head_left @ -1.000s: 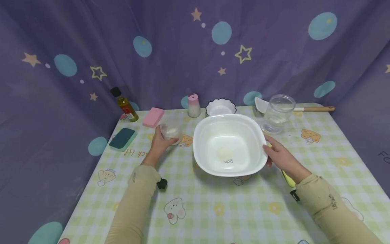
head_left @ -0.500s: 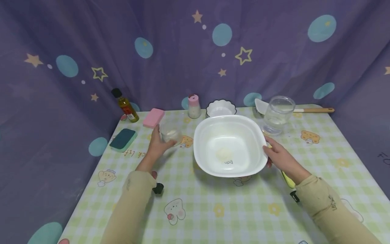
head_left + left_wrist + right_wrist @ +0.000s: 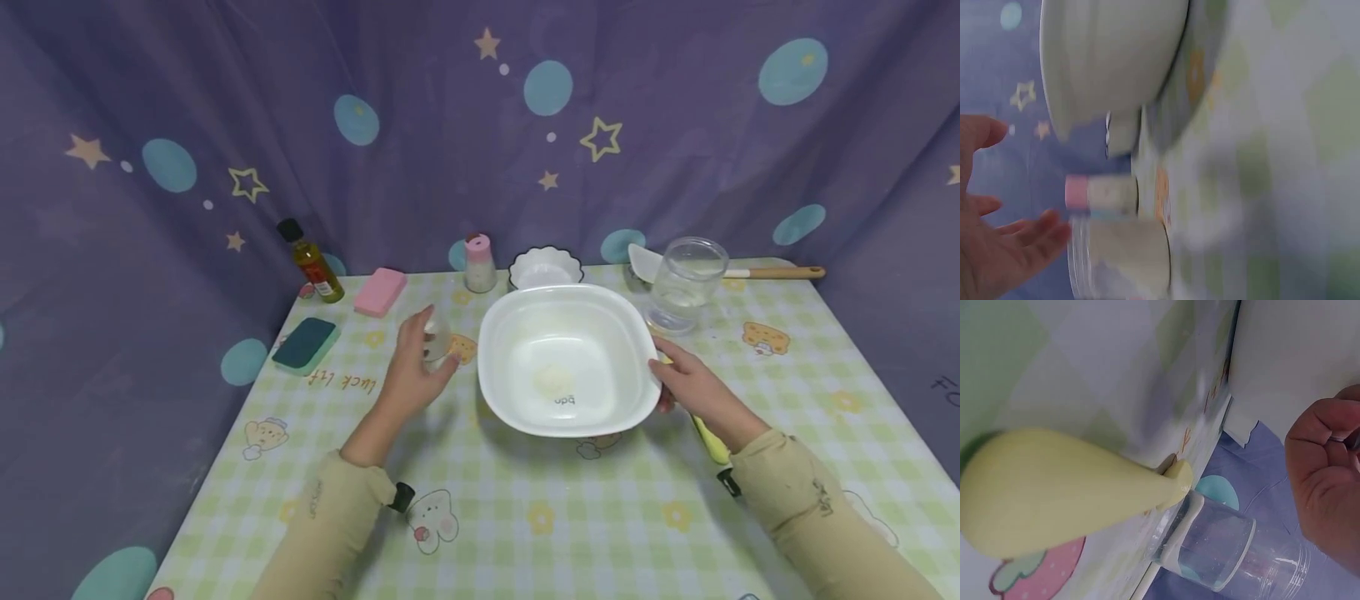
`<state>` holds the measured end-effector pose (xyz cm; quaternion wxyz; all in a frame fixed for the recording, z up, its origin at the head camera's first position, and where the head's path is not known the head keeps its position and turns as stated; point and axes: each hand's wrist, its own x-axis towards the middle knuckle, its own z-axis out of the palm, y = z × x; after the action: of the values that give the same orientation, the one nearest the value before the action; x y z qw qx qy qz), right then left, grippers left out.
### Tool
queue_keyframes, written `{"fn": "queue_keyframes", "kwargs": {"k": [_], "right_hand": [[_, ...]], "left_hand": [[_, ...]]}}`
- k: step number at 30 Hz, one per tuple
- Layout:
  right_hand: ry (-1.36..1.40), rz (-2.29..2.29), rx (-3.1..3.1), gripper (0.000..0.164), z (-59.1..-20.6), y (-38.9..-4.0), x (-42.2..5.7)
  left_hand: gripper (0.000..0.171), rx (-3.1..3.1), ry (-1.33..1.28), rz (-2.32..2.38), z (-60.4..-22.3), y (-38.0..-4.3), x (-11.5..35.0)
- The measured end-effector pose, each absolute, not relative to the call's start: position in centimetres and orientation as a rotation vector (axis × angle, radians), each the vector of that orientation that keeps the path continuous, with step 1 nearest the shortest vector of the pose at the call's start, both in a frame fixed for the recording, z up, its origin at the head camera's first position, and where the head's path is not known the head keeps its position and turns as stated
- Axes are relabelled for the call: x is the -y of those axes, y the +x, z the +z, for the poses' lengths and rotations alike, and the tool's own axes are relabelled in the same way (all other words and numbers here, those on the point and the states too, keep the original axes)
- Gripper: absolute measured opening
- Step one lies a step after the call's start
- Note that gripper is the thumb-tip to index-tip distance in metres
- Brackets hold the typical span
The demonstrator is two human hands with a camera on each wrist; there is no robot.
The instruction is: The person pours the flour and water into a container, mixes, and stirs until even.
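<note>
My right hand point(image 3: 690, 379) grips the right side of a white, rounded-square basin point(image 3: 566, 421). Dark lettering and a pale yellowish patch show on its inside bottom. My left hand point(image 3: 412, 367) is at the basin's left, thumb and fingers spread, nothing gripped. Just beyond it stands a small clear cup point(image 3: 437, 343), partly hidden by the fingers in the head view. Seen from the left wrist, this cup point(image 3: 1122, 256) stands upright on the table, apart from the palm; whether a fingertip touches its rim I cannot tell.
Behind the basin are a pink-topped shaker point(image 3: 479, 265), a scalloped white dish point(image 3: 545, 267), a glass jar point(image 3: 686, 283) and a wooden-handled spatula point(image 3: 776, 272). At left are an oil bottle point(image 3: 315, 268), a pink sponge point(image 3: 380, 292) and a green sponge point(image 3: 306, 344). A yellow-handled utensil point(image 3: 1072, 494) lies near my right wrist.
My left hand has let go of the clear cup, its fingers spreading and drawing back toward me. My right hand and the basin have stayed about where they were.
</note>
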<state>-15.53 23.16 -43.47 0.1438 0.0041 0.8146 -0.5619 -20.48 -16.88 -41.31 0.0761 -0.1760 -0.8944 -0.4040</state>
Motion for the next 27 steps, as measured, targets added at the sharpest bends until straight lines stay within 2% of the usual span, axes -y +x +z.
{"fn": "queue_keyframes", "kwargs": {"k": [9, 15, 21, 25, 27], "right_hand": [[-0.094, -1.569, -2.289, 0.059, -43.2, -16.0, -25.2], [-0.119, -1.520, -2.329, 0.057, -42.8, -16.9, -27.3], [0.083, -1.409, -2.515, 0.057, -41.8, -18.2, -29.4], [0.193, -1.350, -2.655, 0.070, -41.2, -18.8, -30.6], [0.236, -1.321, -2.703, 0.085, -41.0, -19.3, -31.2]], "left_hand": [[0.107, 3.010, -0.641, -1.397, -42.2, -19.0, 13.9], [0.105, 2.956, -0.817, -1.410, -42.7, -18.6, 13.2], [0.105, 2.918, -0.876, -1.414, -42.9, -18.6, 12.8], [0.107, 2.925, -0.867, -1.447, -42.9, -18.7, 12.8], [0.108, 2.924, -0.867, -1.480, -42.9, -18.7, 12.8]]}}
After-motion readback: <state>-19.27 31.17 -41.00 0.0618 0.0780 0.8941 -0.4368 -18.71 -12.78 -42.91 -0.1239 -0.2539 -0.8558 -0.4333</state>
